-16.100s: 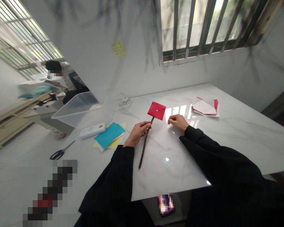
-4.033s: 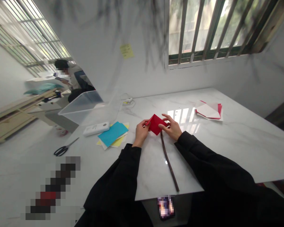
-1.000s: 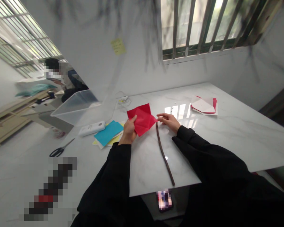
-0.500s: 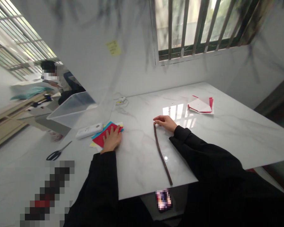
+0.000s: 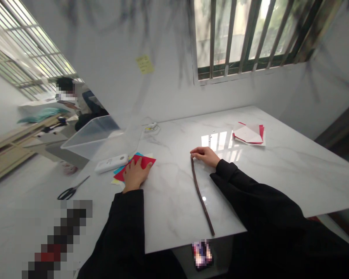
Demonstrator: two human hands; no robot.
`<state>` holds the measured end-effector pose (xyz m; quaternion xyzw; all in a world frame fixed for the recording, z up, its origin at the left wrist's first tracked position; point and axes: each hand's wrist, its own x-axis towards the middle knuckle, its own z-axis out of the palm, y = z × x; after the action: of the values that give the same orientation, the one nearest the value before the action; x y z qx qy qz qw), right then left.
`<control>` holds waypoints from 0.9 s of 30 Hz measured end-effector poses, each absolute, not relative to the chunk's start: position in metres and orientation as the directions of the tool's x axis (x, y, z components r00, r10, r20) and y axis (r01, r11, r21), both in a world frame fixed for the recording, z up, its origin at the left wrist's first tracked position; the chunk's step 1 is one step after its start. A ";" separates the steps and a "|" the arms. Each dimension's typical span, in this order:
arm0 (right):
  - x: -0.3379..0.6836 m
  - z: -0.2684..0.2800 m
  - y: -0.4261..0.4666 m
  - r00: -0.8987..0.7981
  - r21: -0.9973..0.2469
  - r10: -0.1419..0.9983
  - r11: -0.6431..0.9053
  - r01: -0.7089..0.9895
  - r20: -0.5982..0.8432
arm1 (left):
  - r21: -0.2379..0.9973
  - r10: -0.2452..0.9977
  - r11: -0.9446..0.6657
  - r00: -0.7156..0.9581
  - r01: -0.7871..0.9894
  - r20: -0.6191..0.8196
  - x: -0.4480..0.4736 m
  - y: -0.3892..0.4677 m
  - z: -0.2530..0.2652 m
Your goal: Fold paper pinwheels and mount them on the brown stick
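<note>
My left hand point(image 5: 136, 175) lies with fingers spread on a red paper sheet point(image 5: 148, 159) at the top of a small stack. Blue paper point(image 5: 119, 169) and pale yellow edges show beneath it. With thumb and fingers together, my right hand point(image 5: 206, 155) pinches the far end of a long brown stick point(image 5: 198, 188). The stick is slightly curved and lies along the white marble-look table point(image 5: 171, 209), its near end close to the front edge.
A white oblong device point(image 5: 112, 163) and black-handled scissors point(image 5: 72, 188) lie at the left, near a clear plastic bin point(image 5: 84, 139). Red and white papers point(image 5: 249, 133) sit at the back right. A cable point(image 5: 152, 127) lies by the wall. Another person sits in the far left background.
The red sheet has slid right over the blue paper under my left hand. My right hand still holds the stick's far end. The whole view has shifted slightly.
</note>
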<state>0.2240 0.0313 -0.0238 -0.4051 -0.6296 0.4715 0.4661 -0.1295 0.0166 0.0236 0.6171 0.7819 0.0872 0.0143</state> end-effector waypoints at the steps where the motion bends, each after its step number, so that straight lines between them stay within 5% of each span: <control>1: 0.224 -0.024 0.031 -0.239 -0.971 0.949 0.229 0.076 0.205 | 0.154 0.960 0.255 -0.269 0.955 0.082 -0.129 0.016 0.023; 27: 0.226 -0.019 0.027 -0.238 -0.974 0.951 0.219 0.060 0.199 | 0.131 0.934 0.222 -0.249 0.966 0.256 -0.138 -0.007 0.043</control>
<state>0.2259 0.0273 -0.0193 -0.4038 -0.6257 0.4771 0.4667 -0.1375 -0.0072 0.0425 0.6096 0.7793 0.1318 -0.0611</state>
